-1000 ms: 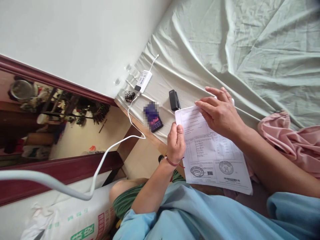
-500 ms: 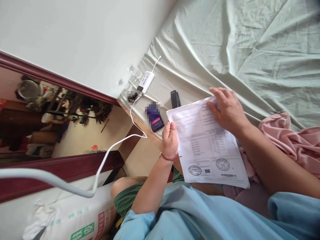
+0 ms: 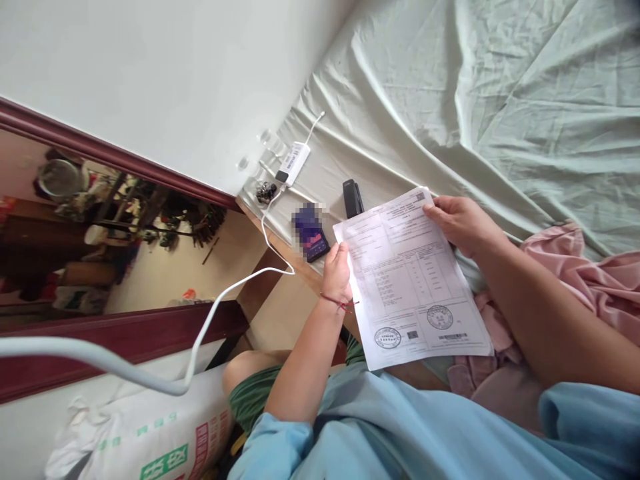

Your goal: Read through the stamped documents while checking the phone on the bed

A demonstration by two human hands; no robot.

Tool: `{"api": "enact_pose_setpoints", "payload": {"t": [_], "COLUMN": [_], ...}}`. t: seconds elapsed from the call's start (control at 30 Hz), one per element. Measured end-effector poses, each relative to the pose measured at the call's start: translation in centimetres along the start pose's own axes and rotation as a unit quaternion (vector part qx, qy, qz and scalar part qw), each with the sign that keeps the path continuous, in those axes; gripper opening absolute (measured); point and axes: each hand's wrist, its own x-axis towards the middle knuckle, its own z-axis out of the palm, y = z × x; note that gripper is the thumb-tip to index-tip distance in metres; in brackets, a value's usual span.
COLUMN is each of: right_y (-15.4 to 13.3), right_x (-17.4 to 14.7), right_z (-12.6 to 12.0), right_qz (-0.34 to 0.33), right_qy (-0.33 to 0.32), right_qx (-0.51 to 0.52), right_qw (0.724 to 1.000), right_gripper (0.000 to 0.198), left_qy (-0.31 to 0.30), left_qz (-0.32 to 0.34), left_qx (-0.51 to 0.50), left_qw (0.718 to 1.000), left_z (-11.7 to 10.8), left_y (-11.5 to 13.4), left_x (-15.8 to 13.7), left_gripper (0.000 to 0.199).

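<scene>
Pale green, creased sheeting (image 3: 510, 100) is covering the broad surface beside a white wall (image 3: 175, 80). Over the person's lap, at the near edge of that surface, a printed paper (image 3: 400, 277) is tilting in both hands, with two round stamps showing near its lower edge. The left hand (image 3: 337, 273) is gripping its left edge, thumb on top, with a red string bracelet (image 3: 335, 302) circling the wrist. The right hand (image 3: 463, 223) is pinching the paper near its upper right corner. Just beyond the upper edge, a narrow black object (image 3: 352, 197) is lying on the sheeting. Left of it, a phone (image 3: 318, 251) is showing a lit, partly blurred screen. Farther off, a white block (image 3: 296, 162) is resting near the wall, and a white cable (image 3: 225, 293) is running from its dark end toward the lower left. Pink cloth (image 3: 560, 257) is bunching beside the right forearm, while a white printed sack (image 3: 165, 423) is standing at lower left.
</scene>
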Motion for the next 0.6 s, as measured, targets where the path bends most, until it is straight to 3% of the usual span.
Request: {"api": "enact_pose_setpoints", "payload": {"t": [0.13,0.23,0.6], "right_y": [-0.8,-1.2,-0.9], "right_x": [-0.1,-0.1,0.0], "right_z": [-0.2,-0.3,-0.3], "right_qz": [0.010,-0.005,-0.053], "right_qy": [0.040,0.054,0.051], "right_qx": [-0.203,-0.277,-0.272], "right_qw": [0.978,0.959,0.959], "right_gripper": [0.039,0.038,0.046], "left_qy": [-0.020,-0.008,0.042], "left_qz": [-0.042,-0.048,0.018], "left_qx": [0.032,0.043,0.122], "left_qw": [0.998,0.998,0.991], "left_z": [0.0,0.1,0.7], "left_y": [0.0,0.2,0.0], "left_x": [0.6,1.3,3.0], "left_gripper": [0.047,0.040,0.032]}}
